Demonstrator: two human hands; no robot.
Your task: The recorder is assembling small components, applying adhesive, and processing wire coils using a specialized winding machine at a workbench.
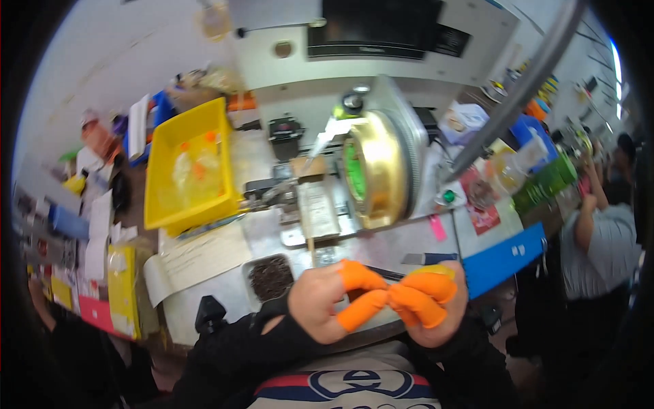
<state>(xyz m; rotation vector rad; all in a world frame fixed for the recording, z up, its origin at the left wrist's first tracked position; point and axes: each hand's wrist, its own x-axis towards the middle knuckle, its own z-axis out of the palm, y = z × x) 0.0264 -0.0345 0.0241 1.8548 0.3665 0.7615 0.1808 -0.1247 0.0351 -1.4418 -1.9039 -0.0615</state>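
Orange finger cots cover the fingertips of both hands. My left hand [319,304] comes in over the near edge of the bench, thumb and forefinger bent into a pinch. Its tips meet those of my right hand [436,320], whose fingers are curled together. Anything pinched between them is too small or too hidden to make out. A slim dark tool [385,274] shows just beyond the fingers; whether it is held or lying on the bench is unclear. Behind the hands stands a bench machine with a broad gold-coloured wheel [383,170], green at its hub.
Left of my hands sits a metal tray [249,289] of dark bits. Farther left are a paper sheet [197,271] and a yellow bin [155,198] containing orange-capped bottles. A blue-handled blade [436,258], blue folder [501,260] and green bottle [545,185] lie right. Another person [599,238] is far right.
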